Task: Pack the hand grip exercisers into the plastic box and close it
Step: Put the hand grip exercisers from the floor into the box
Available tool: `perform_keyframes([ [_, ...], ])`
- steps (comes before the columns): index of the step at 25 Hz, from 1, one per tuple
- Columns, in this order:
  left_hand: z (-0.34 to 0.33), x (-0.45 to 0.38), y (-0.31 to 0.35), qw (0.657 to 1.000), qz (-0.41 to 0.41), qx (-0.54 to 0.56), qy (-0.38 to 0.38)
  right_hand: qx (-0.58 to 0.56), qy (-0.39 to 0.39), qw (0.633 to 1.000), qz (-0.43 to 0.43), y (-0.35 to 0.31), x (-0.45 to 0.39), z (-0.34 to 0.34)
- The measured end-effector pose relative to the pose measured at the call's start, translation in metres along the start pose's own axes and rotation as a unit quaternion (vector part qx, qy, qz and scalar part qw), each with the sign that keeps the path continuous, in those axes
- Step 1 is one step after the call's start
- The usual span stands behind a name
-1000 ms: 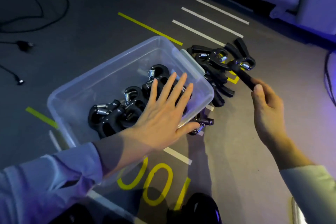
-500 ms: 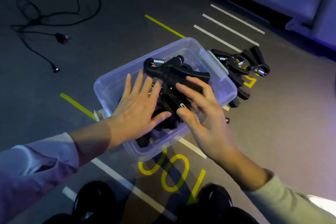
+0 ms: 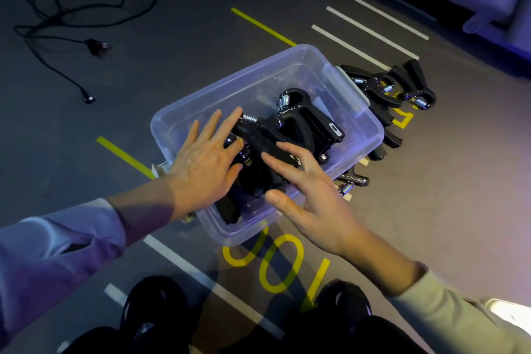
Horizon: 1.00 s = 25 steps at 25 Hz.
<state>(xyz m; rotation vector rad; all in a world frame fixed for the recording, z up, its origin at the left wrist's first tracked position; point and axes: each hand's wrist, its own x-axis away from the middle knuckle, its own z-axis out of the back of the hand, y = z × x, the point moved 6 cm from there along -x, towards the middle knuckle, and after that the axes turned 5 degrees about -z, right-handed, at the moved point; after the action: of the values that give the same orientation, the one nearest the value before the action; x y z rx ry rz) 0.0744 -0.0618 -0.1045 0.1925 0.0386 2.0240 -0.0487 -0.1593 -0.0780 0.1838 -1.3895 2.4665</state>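
So I'm partway: my left hand (image 3: 205, 165) presses flat on exercisers in the plastic box (image 3: 370, 135), right hand (image 3: 310, 198) open, touching the top one (image 3: 290, 129). More exercisers (image 3: 385, 89) lie beyond the box's far right; no lid seen.

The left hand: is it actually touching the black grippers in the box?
Touching. The head view shows the left hand lying flat on the grip exercisers inside the plastic box.
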Motion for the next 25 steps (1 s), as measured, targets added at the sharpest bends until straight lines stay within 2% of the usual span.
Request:
perform_keyframes([
  [3,-0.006,-0.004,0.0,0.999,-0.018,-0.016,-0.035,0.151,-0.086,0.985,-0.019,-0.005,-0.002,-0.003],
  [5,-0.004,-0.005,0.0,0.999,-0.034,-0.009,-0.027,0.294,-0.114,0.949,-0.03,-0.005,-0.007,-0.004],
  [7,0.003,-0.005,0.002,0.999,-0.053,0.005,0.0,0.379,-0.12,0.917,-0.037,-0.004,-0.014,-0.009],
  [8,0.007,-0.004,0.003,0.998,-0.059,0.021,0.012,0.389,-0.119,0.913,-0.033,-0.005,-0.016,-0.011],
  [10,0.015,-0.002,0.003,0.996,-0.046,0.059,0.041,0.347,-0.102,0.932,-0.007,-0.009,-0.018,-0.007],
  [13,0.026,0.001,-0.005,0.99,0.006,0.104,0.099,0.157,-0.052,0.986,0.027,-0.015,-0.029,0.018],
  [15,0.019,-0.001,-0.007,0.992,0.012,0.112,0.064,0.056,-0.055,0.997,-0.007,-0.009,-0.038,0.029],
  [17,0.007,-0.002,-0.006,0.996,0.007,0.093,0.003,0.018,-0.089,0.995,-0.048,-0.003,-0.043,0.028],
  [19,0.0,-0.001,-0.005,0.998,0.006,0.06,-0.022,0.063,-0.11,0.989,-0.079,0.001,-0.046,0.026],
  [20,-0.001,0.0,-0.004,0.998,0.007,0.049,-0.028,0.125,-0.116,0.981,-0.093,0.005,-0.048,0.026],
  [23,-0.003,0.001,-0.003,0.999,0.01,0.028,-0.042,0.331,-0.175,0.918,-0.129,0.021,-0.05,0.023],
  [25,-0.004,0.002,-0.002,0.999,0.006,0.016,-0.049,0.404,-0.213,0.878,-0.146,0.03,-0.049,0.018],
])
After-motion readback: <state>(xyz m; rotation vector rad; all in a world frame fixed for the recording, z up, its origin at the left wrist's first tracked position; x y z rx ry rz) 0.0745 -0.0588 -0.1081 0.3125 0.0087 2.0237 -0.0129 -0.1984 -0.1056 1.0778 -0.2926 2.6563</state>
